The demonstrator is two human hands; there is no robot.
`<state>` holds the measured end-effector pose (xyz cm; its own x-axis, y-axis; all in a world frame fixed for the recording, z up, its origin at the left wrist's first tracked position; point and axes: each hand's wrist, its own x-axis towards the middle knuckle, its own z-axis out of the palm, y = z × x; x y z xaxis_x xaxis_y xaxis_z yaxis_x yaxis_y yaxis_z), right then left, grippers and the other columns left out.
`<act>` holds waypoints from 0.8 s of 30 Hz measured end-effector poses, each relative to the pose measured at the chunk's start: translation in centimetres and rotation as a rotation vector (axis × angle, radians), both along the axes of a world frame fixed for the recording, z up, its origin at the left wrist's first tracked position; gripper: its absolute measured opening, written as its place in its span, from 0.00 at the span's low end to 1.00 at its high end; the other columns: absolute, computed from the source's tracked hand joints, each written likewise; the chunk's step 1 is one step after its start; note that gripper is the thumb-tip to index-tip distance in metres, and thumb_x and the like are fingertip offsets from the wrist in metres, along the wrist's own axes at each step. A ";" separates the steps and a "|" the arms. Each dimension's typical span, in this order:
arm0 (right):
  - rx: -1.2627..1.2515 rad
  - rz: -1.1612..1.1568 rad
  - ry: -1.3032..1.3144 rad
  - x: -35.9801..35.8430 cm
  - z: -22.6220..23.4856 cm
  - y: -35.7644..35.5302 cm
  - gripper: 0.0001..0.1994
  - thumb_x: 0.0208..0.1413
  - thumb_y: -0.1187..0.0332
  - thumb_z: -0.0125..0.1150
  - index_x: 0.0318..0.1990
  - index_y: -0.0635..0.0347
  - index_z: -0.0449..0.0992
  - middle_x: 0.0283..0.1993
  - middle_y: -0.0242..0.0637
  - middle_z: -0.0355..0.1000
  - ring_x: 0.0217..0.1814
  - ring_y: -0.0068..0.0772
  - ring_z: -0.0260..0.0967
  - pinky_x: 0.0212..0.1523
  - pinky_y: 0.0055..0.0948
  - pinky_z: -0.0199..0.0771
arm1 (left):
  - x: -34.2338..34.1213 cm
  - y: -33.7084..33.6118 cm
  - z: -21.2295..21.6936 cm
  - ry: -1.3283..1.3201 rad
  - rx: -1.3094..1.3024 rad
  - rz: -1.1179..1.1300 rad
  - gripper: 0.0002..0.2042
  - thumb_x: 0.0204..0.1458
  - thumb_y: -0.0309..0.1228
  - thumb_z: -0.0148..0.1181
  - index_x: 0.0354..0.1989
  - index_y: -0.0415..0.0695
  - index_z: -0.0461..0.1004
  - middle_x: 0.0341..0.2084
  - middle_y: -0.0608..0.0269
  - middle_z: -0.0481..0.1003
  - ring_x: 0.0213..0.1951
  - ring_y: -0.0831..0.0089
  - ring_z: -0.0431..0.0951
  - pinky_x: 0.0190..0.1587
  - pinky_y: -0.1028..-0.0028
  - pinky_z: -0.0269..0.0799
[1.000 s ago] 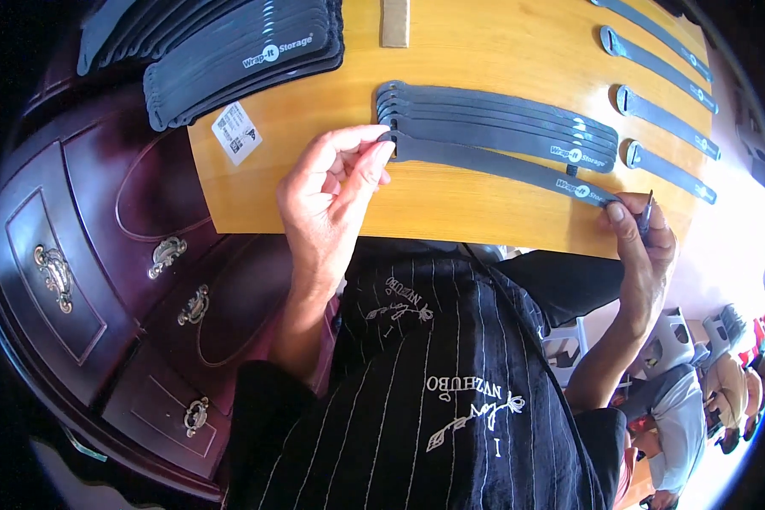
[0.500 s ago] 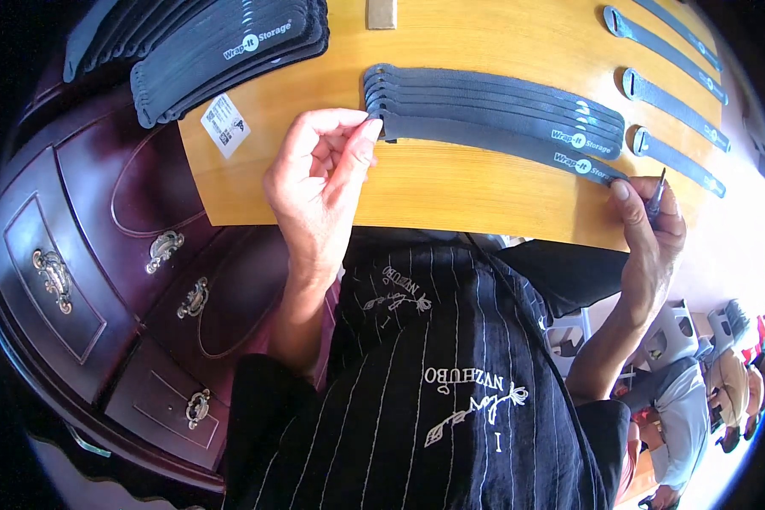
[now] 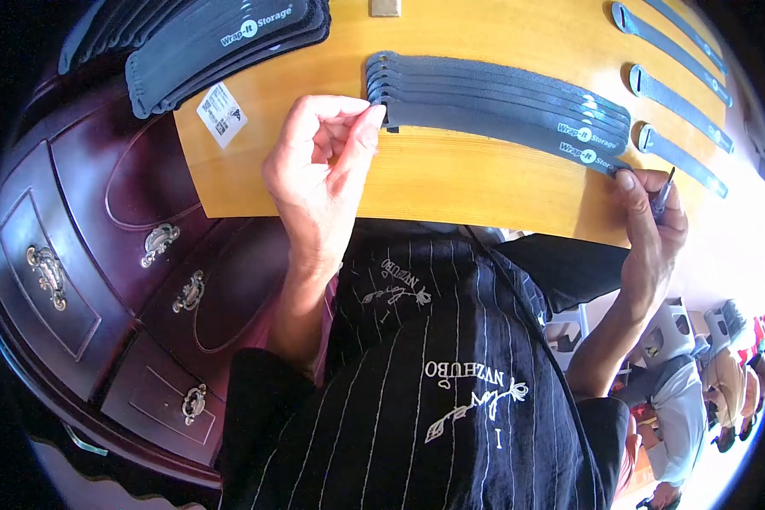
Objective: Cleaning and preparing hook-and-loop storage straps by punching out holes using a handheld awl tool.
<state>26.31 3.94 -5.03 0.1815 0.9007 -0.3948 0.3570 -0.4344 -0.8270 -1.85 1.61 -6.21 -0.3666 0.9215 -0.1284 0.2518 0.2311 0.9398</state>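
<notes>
A dark grey fabric strap is stretched between my two hands along the front of a fanned stack of matching straps. My left hand pinches its left end between thumb and forefinger. At the right end, my right hand grips the strap with thumb and forefinger. A slim pointed tool, like a small screwdriver or awl, is tucked in the same hand, its tip pointing up. The stack lies just beyond this strap, its left ends overlapping in steps.
Several single straps lie spaced out at the table's right. A thick strap pile and a white label are at the left of the wooden table. Dark drawers stand to the left; people sit at the lower right.
My hands keep the same hold on the strap. The table and the things on it appear slightly higher in the picture.
</notes>
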 end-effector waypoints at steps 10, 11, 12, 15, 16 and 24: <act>0.006 -0.010 0.009 0.0 -0.2 0.1 0.07 0.53 0.64 0.64 0.32 0.58 0.77 0.26 0.24 0.69 0.30 0.13 0.60 0.35 0.15 0.55 | 0.2 0.1 -0.3 0.041 0.026 -0.014 0.05 0.49 0.17 0.60 0.31 0.37 0.70 0.23 0.70 0.73 0.24 0.90 0.69 0.28 0.88 0.65; 0.006 -0.010 0.007 0.0 -0.1 0.1 0.07 0.53 0.64 0.64 0.32 0.58 0.77 0.26 0.24 0.69 0.30 0.13 0.60 0.35 0.15 0.55 | 0.2 0.1 -0.4 0.049 0.029 -0.020 0.05 0.49 0.17 0.60 0.30 0.37 0.70 0.23 0.70 0.73 0.24 0.90 0.69 0.28 0.88 0.65; 0.008 -0.009 -0.001 -0.1 -0.1 0.1 0.07 0.53 0.64 0.64 0.32 0.58 0.77 0.26 0.23 0.69 0.30 0.13 0.60 0.35 0.16 0.55 | 0.2 0.1 -0.3 0.050 0.029 -0.020 0.05 0.49 0.17 0.60 0.30 0.37 0.70 0.23 0.70 0.73 0.24 0.90 0.69 0.28 0.88 0.65; 0.014 -0.003 -0.003 -0.2 -0.2 0.0 0.07 0.53 0.64 0.64 0.32 0.57 0.77 0.26 0.23 0.69 0.30 0.13 0.59 0.35 0.16 0.55 | 0.1 0.2 -0.3 0.037 0.017 -0.013 0.05 0.49 0.16 0.60 0.30 0.37 0.70 0.23 0.70 0.73 0.24 0.90 0.69 0.28 0.88 0.66; 0.020 0.000 0.004 -0.2 -0.2 0.0 0.07 0.53 0.64 0.64 0.32 0.57 0.77 0.26 0.23 0.69 0.30 0.13 0.59 0.35 0.16 0.54 | 0.1 0.2 -0.2 0.040 0.013 -0.008 0.05 0.49 0.16 0.60 0.30 0.37 0.70 0.23 0.69 0.73 0.24 0.90 0.69 0.28 0.88 0.66; 0.045 -0.010 0.013 -0.4 -0.2 0.2 0.06 0.51 0.68 0.66 0.33 0.59 0.77 0.27 0.22 0.71 0.29 0.11 0.61 0.34 0.13 0.58 | 0.1 0.4 -0.1 0.036 0.012 -0.012 0.06 0.48 0.16 0.60 0.30 0.37 0.70 0.22 0.69 0.73 0.24 0.89 0.70 0.28 0.88 0.66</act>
<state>25.87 4.14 -5.22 0.1859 0.9159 -0.3558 0.3420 -0.3998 -0.8504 -1.79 1.99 -6.36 -0.3600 0.9271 -0.1044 0.2878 0.2168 0.9328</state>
